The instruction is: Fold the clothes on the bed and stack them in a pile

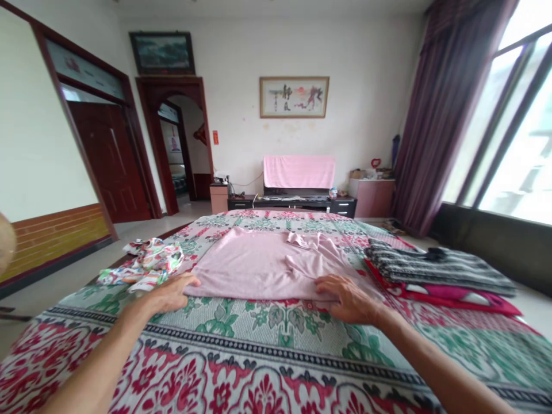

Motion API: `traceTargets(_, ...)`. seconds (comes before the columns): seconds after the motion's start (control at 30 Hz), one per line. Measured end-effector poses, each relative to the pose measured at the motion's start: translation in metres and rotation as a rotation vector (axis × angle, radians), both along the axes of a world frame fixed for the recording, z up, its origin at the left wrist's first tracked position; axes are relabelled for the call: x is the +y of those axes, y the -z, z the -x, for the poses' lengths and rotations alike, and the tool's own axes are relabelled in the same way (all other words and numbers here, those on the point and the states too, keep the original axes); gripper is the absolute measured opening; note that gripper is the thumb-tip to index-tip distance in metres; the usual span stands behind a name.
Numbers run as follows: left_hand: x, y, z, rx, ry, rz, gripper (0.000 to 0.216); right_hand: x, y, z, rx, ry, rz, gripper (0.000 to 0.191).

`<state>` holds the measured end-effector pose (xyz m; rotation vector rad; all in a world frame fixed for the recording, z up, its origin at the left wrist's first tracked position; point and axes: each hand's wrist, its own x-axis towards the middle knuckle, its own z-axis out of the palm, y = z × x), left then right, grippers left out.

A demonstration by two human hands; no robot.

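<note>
2 bare forearms are reaching forward over a bed, which is wearing a red, green and white floral bedspread (259, 339). A pale pink garment (259, 264) is lying spread flat across the middle of the bed. Its long axis is running from left to right, and its near edge is lying straight across in front of the person.

The left hand (172, 293) is resting palm down at the garment's near left corner, with the thumb touching the pink cloth. Whether its fingers are tucking under the edge cannot be told. The right hand (349, 299) is lying palm down on the near right part of the same edge, its fingers spread and pressing flat, pinching nothing. Each hand is sitting at its own end of that edge, so neither is clearly nearer, and the rest of the garment is stretching away from both palms toward the far side of the bed.

A crumpled floral cloth (146, 261) is lying just left of the garment, near the left hand. To the right, apart from the garment, a folded striped piece (435, 267) is sitting on top of a folded red piece (457, 299). Against the far wall, a pink towel (299, 171) is hanging over a low cabinet.
</note>
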<state>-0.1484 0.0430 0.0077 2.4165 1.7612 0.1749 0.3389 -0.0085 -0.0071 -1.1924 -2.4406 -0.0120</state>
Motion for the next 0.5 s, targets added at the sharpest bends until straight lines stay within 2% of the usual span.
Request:
traceTargets(0.27, 0.010, 0.028, 0.002, 0.052, -0.009, -0.346, 0.036, -0.007, -0.003, -0.015, -0.057, 0.162, 0.036, 0.047)
traceTargets(0.4, 0.013, 0.032, 0.003, 0.036, -0.021, -0.384, 0.039, -0.002, 0.004, -0.016, -0.039, 0.203, 0.016, 0.042)
traceTargets(0.5, 0.011, 0.028, -0.001, 0.041, -0.087, -0.350, 0.042, 0.002, 0.007, -0.015, -0.031, 0.251, 0.002, 0.037)
